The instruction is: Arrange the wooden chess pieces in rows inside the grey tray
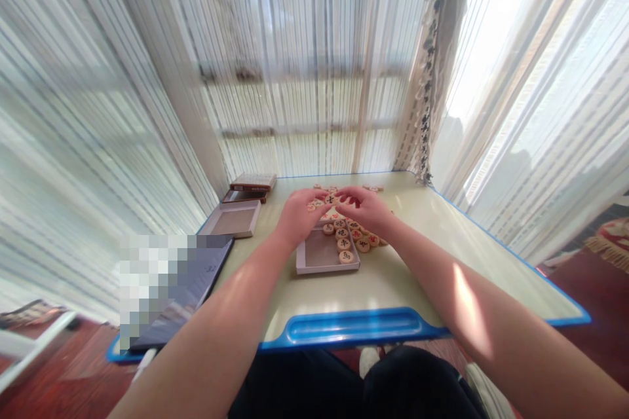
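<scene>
My left hand (298,215) and my right hand (367,209) hover side by side over a heap of round wooden chess pieces (351,236) on a pale table (442,236). Both hands curl their fingers down onto the pieces at the far end of a shallow grey box (319,256). Several pieces lie inside the box along its right side. Whether either hand grips a piece is hidden by the fingers.
A second grey box tray (234,218) and a dark red box (253,182) sit at the table's far left. A dark folder (196,281) lies at the near left. The table has a blue rim with a handle (351,326). Sheer curtains surround it.
</scene>
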`<state>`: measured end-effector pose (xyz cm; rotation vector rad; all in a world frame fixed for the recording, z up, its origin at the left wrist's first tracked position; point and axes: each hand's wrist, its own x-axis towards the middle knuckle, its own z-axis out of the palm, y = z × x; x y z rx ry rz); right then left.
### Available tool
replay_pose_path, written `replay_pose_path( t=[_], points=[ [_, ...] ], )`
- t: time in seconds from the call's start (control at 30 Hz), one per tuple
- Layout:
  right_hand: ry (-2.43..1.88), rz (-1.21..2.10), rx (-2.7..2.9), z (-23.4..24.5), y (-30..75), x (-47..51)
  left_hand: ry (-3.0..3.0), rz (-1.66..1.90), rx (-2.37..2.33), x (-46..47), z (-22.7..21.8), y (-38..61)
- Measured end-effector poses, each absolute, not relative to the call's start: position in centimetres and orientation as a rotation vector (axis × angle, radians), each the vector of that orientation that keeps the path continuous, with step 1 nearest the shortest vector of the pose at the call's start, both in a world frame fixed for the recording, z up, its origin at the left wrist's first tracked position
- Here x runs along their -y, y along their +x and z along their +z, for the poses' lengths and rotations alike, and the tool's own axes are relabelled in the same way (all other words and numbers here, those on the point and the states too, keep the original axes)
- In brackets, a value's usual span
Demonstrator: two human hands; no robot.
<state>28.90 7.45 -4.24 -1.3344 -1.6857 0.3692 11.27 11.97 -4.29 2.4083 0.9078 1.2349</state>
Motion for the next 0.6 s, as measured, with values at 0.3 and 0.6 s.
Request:
replay_pose_path(
  t=[0.3,0.6],
  points=[
    [-1.345,0.206,1.88,-5.5,29.4,-8.5,2.449,1.057,-0.946,-12.6,-4.5,10.9],
    [-1.442,0.217,2.04,-4.9,28.8,-7.8,2.494,0.81,-0.983,-13.0,-5.1,10.6]
  ],
)
